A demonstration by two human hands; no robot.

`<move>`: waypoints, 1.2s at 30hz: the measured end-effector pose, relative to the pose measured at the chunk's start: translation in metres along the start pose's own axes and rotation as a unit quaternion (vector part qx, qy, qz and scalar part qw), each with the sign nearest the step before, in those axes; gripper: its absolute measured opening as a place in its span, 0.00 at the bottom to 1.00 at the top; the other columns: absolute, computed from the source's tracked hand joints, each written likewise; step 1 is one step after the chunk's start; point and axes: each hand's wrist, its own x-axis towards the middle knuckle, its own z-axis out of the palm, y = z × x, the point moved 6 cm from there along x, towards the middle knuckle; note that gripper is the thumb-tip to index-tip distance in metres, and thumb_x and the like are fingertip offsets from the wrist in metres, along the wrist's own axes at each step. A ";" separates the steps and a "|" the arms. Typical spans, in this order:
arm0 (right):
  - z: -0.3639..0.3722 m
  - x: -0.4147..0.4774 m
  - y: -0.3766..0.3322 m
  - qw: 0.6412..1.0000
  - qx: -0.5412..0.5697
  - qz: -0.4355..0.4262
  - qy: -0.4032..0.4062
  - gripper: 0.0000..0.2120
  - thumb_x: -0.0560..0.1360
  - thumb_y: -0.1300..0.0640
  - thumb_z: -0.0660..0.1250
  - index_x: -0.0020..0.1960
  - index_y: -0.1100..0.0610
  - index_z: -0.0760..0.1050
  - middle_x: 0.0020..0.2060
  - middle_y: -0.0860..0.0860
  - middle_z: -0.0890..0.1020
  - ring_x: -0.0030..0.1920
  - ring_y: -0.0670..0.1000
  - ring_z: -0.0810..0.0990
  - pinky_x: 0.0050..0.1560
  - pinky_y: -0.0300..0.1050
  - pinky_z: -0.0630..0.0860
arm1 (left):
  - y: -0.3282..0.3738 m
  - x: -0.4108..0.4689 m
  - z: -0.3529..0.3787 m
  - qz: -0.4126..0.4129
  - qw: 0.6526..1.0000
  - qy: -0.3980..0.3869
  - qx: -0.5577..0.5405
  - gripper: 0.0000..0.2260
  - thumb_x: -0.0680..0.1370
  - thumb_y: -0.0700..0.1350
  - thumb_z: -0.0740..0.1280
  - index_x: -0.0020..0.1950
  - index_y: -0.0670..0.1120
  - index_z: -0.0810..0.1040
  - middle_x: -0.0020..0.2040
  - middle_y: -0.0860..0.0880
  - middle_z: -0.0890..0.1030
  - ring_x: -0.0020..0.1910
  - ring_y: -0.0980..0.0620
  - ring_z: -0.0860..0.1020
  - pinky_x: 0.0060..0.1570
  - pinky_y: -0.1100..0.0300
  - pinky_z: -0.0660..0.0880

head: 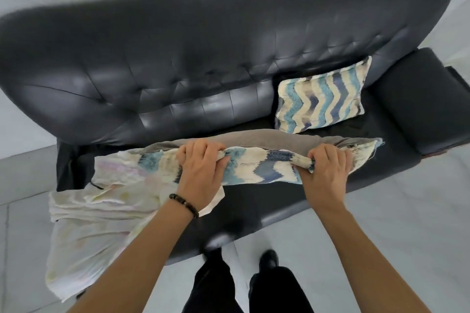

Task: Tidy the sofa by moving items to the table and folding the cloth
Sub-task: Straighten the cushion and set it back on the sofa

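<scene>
You are standing at the near edge of a dark leather sofa (203,63), looking down over its seat. Your left hand (201,173) and your right hand (328,173) both clutch the same cloth (256,168), a cream piece with blue and teal zigzag bands and a plain grey-brown underside. Each grip is pressed closed on a bunched fold of the fabric, with fingers curled over the top of the raised edge and the thumbs tucked beneath it. The stretch between your hands runs left to right across the middle of the seat, taut enough to form a ridge. Left of your left hand the cloth goes pale and faded; that part spills over the sofa's near edge and hangs down toward the tiled floor (381,236). A dark beaded bracelet (184,204) circles your left wrist. At the far right of the seat, a cushion (323,99) with a matching zigzag pattern leans tilted against the tufted backrest, just beside the right armrest (422,99), and lies apart from the cloth you hold. Your dark trousers and shoes show at the bottom, close to the sofa front.
</scene>
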 end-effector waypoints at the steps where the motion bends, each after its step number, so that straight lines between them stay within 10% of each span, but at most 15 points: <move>1: 0.022 0.015 0.008 1.000 0.007 -0.002 -0.017 0.15 0.64 0.63 0.80 0.40 0.61 0.74 0.40 0.58 0.77 0.45 0.64 0.76 0.57 0.71 0.69 | -0.008 0.013 0.020 -0.011 1.000 -0.012 0.005 0.10 0.80 0.50 0.57 0.52 0.47 0.75 0.46 0.48 0.70 0.46 0.47 0.68 0.51 0.53 0.60; 12: 0.291 0.159 0.072 0.976 0.052 -0.101 -0.185 0.14 0.70 0.56 0.77 0.45 0.60 0.73 0.46 0.57 0.76 0.53 0.63 0.75 0.69 0.68 0.60 | -0.128 0.103 0.235 -0.151 0.984 -0.021 0.091 0.12 0.80 0.48 0.59 0.53 0.41 0.76 0.47 0.41 0.71 0.46 0.40 0.69 0.54 0.47 0.63; 16: 0.347 0.214 0.063 0.971 0.040 -0.172 -0.162 0.20 0.76 0.50 0.70 0.62 0.61 0.73 0.59 0.59 0.76 0.64 0.62 0.72 0.71 0.66 0.59 | -0.168 0.150 0.262 -0.166 0.980 0.041 0.099 0.13 0.80 0.48 0.63 0.61 0.43 0.76 0.53 0.38 0.72 0.53 0.38 0.70 0.57 0.48 0.61; 20: 0.392 0.224 0.076 0.965 0.004 -0.141 -0.222 0.42 0.78 0.41 0.65 0.81 0.55 0.45 0.80 0.60 0.47 0.79 0.61 0.46 0.76 0.62 0.45 | -0.195 0.166 0.277 -0.214 0.966 0.100 0.104 0.24 0.80 0.53 0.62 0.72 0.44 0.68 0.67 0.36 0.67 0.66 0.36 0.66 0.68 0.48 0.58; 28: 0.442 0.181 0.138 0.939 0.160 0.084 -0.291 0.57 0.71 0.38 0.73 0.80 0.49 0.33 0.80 0.54 0.40 0.79 0.57 0.39 0.76 0.61 0.47 | -0.271 0.073 0.324 -0.543 0.818 0.124 -0.143 0.60 0.63 0.70 0.73 0.79 0.47 0.40 0.79 0.44 0.49 0.78 0.46 0.51 0.75 0.47 0.52; 36: 0.460 0.166 0.107 0.936 0.207 0.091 -0.271 0.56 0.69 0.33 0.72 0.80 0.44 0.35 0.71 0.63 0.62 0.70 0.64 0.65 0.56 0.47 0.63 | -0.316 0.046 0.309 -0.519 0.826 0.201 -0.090 0.23 0.78 0.56 0.66 0.65 0.42 0.68 0.56 0.54 0.73 0.55 0.58 0.70 0.52 0.71 0.65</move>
